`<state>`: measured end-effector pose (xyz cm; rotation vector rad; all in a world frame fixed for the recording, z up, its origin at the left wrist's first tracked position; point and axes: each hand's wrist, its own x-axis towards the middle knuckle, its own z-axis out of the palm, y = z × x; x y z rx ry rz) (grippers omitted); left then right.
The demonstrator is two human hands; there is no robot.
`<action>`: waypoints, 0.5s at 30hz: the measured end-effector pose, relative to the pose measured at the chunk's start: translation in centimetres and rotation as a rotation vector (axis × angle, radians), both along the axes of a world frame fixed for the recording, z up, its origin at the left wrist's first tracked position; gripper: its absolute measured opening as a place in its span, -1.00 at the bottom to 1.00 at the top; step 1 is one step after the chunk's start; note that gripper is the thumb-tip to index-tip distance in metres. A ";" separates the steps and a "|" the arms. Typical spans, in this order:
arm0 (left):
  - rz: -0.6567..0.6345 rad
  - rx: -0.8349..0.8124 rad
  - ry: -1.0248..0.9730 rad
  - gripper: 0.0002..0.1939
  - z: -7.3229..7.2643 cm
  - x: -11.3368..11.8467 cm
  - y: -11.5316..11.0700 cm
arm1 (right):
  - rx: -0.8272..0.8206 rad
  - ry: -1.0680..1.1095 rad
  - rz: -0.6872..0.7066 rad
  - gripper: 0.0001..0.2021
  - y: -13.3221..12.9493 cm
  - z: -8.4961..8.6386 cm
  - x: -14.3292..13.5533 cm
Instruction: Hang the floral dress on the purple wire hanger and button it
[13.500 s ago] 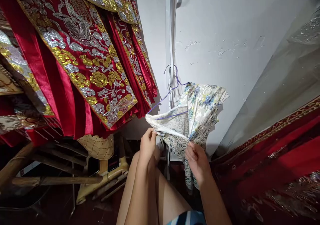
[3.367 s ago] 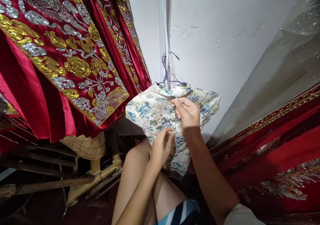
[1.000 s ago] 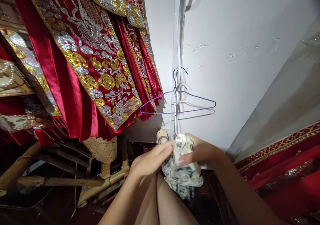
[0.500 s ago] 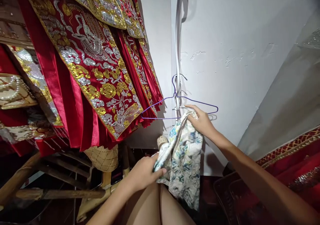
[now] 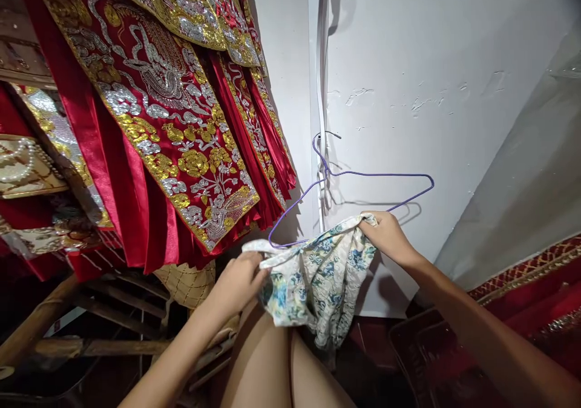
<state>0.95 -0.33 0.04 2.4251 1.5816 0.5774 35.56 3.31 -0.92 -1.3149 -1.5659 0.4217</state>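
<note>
A small cream garment with a blue and yellow flower print [image 5: 318, 275] is stretched between both my hands, just below a purple wire hanger [image 5: 354, 175]. My left hand [image 5: 238, 281] grips its left end; my right hand [image 5: 385, 235] grips its right end close under the hanger's lower bar. The hanger hangs tilted from a hook on the white wall [image 5: 408, 63], its left tip low and its right tip high. The cloth's lower part droops over my bare knees.
Red robes with gold and silver embroidery [image 5: 172, 123] hang at the left, close to the hanger. Wooden furniture and a woven straw piece [image 5: 188, 284] sit below them. More red embroidered fabric [image 5: 535, 287] lies at the right. A white cable strip [image 5: 320, 63] runs down the wall.
My hands pulled apart and spread the garment wide under the hanger. The hanger swung and tilted, its right end up and its left end down.
</note>
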 end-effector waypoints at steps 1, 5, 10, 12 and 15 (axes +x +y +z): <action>-0.020 0.047 -0.037 -0.76 0.7 0.1 0.4 | -0.011 0.013 -0.014 -0.75 -0.3 0.2 0.2; -0.084 0.146 -0.243 -0.71 3.3 1.8 2.1 | -0.069 0.084 0.026 -0.74 -1.6 0.2 -0.6; -0.062 0.340 -0.469 -0.78 4.5 5.3 4.7 | -0.102 0.128 0.071 -0.80 -2.8 -0.2 -3.3; -0.082 0.375 -0.445 -0.72 4.5 5.7 5.3 | -0.028 0.100 0.028 -0.77 -2.9 0.0 -3.0; -0.112 0.361 -0.416 -0.69 4.4 5.4 5.4 | 0.157 0.131 -0.220 -0.36 -2.6 0.4 -0.5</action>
